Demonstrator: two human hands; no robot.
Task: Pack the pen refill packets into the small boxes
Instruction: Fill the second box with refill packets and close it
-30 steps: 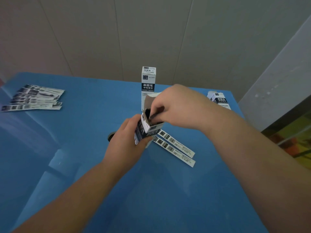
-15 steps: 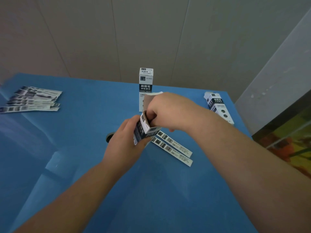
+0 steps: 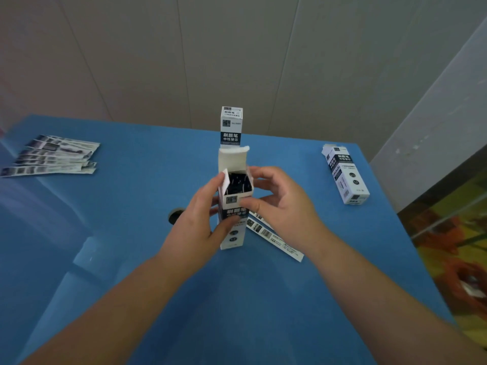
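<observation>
A small black-and-white box [image 3: 235, 206] stands upright on the blue table [image 3: 131, 219], its lid flap open and dark refill packets showing inside. My left hand [image 3: 200, 222] grips its left side and front. My right hand [image 3: 276, 204] holds the upper right corner with thumb and fingers. Two loose refill packets [image 3: 274, 237] lie flat just right of the box, partly under my right hand. A closed box [image 3: 231, 127] stands upright behind. Another closed box [image 3: 345, 175] lies flat at the right.
A fanned stack of several refill packets [image 3: 52, 156] lies at the far left of the table. A dark round hole [image 3: 175, 216] is in the tabletop left of my left hand. The table's right edge drops to a patterned floor [image 3: 453, 233].
My right hand has come out of the box opening and now holds its upper right corner. The box went from tilted in my left hand to standing upright on the table.
</observation>
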